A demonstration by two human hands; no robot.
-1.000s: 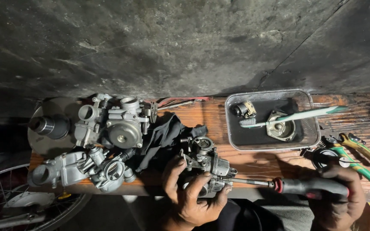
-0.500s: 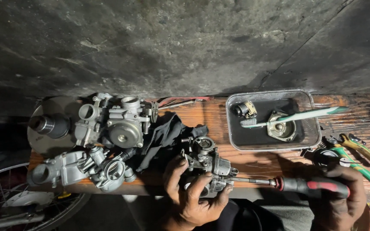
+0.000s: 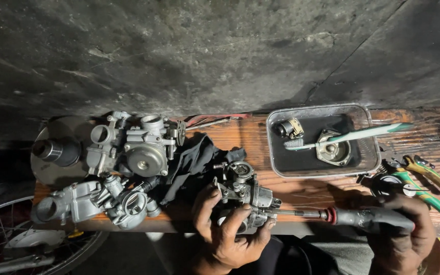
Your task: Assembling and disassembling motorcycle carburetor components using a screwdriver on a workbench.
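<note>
My left hand (image 3: pixel 225 231) gripped the carburetor (image 3: pixel 243 196); my right hand (image 3: pixel 401 231) clenched the screwdriver (image 3: pixel 352 216). The tray (image 3: pixel 318 170) held a toothbrush (image 3: pixel 352 135) and two small parts.

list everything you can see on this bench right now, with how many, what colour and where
carburettor in hand: one, grey metal, front middle of the bench
other carburettors: two or three, grey metal, left side; the exact count is hard to tell
black rag: one, between the left carburettors and the held one
screwdriver: one, black handle with a red collar, tip at the held carburettor
metal tray: one, silver, right of middle
toothbrush: one, white and green, lying across the tray
small metal parts: two, grey, in the tray
pliers: green and yellow handles, far right
wooden bench: one, brown
wheel: one, spoked, lower left
left hand: grips the held carburettor
right hand: grips the screwdriver handle
</note>
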